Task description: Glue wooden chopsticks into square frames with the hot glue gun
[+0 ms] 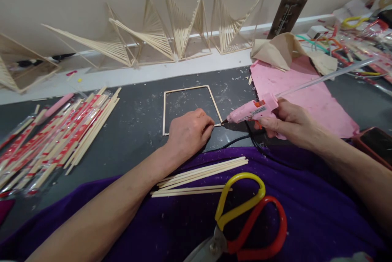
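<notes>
A square frame of thin wooden sticks (164, 110) lies flat on the dark table. My left hand (190, 131) is closed over its near side, with thumb and fingers pinching the stick close to the near right corner. In my right hand (290, 121) is a pink hot glue gun (252, 110), gripped by its handle with a clear glue stick (327, 77) sticking out of the back. The gun's nozzle touches or nearly touches that corner, just right of my left fingertips. Loose sticks (202, 172) rest on the purple cloth (171, 221) below my hands.
Scissors (241, 221) with yellow and red handles lie on the cloth. Wrapped chopsticks (58, 139) cover the left side. Several twisted stick structures (191, 29) line the wall. A bottle (289, 6), pink cloth (306, 90) and a black cable (234, 141) are also there.
</notes>
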### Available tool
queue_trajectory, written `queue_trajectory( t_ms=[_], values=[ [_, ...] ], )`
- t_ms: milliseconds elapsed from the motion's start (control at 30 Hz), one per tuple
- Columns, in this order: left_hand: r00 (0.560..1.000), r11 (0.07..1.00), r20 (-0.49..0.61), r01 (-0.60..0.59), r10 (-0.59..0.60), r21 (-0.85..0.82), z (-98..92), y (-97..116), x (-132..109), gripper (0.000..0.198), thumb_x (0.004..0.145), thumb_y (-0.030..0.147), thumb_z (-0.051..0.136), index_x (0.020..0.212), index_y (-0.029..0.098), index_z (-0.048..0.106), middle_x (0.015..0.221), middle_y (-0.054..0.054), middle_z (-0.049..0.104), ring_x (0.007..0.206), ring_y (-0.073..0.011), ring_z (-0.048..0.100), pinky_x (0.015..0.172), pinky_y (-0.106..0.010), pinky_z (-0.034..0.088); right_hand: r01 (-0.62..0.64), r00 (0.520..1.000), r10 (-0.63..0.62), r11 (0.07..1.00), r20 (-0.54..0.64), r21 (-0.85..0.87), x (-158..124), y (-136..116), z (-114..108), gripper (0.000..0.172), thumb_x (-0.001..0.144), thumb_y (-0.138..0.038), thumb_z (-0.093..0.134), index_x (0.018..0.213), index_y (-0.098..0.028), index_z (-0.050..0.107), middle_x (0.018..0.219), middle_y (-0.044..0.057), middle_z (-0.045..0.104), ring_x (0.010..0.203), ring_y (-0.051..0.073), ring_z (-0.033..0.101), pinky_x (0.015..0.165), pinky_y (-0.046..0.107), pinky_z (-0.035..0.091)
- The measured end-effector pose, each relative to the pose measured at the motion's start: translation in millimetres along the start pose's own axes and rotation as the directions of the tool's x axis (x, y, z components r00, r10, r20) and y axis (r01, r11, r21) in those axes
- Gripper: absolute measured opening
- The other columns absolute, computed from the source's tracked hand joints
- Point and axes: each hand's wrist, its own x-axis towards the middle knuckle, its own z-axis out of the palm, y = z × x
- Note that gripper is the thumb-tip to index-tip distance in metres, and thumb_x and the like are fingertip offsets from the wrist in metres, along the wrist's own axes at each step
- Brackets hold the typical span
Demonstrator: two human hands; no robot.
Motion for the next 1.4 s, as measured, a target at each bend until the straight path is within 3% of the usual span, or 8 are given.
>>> queue_trajectory(
  t_ms=[300, 833, 1400],
  values=[
    [1.000, 1.000, 0.011, 0.002, -0.002, 0.005, -0.6, 0.2, -0.3, 0.022, 0.087, 0.030, 0.045, 0.085, 0.023, 0.066, 0.087, -0.001, 0.065, 0.081, -0.0150, 0.059, 0.061, -0.025, 0.039, 0.048, 0.999, -0.046, 0.997, 0.020, -0.063, 1.5, 5.7, -0.8, 0.019, 0.077, -0.037, 0.063, 0.076, -0.018, 0.062, 0.061, 0.001, 0.055, 0.052, 0.011, 0.049, 0.042, 0.023, 0.036],
    [1.000, 1.000, 0.017, 0.022, -0.023, 0.006, -2.5, 2.6, 0.1, 0.022, 0.087, 0.030, 0.045, 0.085, 0.022, 0.065, 0.088, -0.001, 0.064, 0.082, -0.0149, 0.059, 0.063, -0.026, 0.041, -0.004, 1.000, 0.004, 1.000, 0.020, 0.018, 2.0, 5.8, 1.2, 0.022, 0.077, -0.039, 0.063, 0.076, -0.018, 0.058, 0.053, -0.001, 0.054, 0.045, 0.009, 0.045, 0.037, 0.021, 0.031],
    [0.999, 0.999, 0.032, 0.028, -0.028, 0.016, -4.3, 3.2, -0.6, 0.022, 0.087, 0.031, 0.045, 0.086, 0.022, 0.065, 0.089, -0.001, 0.063, 0.082, -0.0148, 0.059, 0.064, -0.025, 0.041, -0.061, 0.997, 0.063, 0.998, 0.054, -0.031, -0.1, 0.5, 3.9, 0.026, 0.082, -0.044, 0.054, 0.080, -0.018, 0.050, 0.053, -0.003, 0.051, 0.044, 0.008, 0.043, 0.038, 0.021, 0.030]
  ],
)
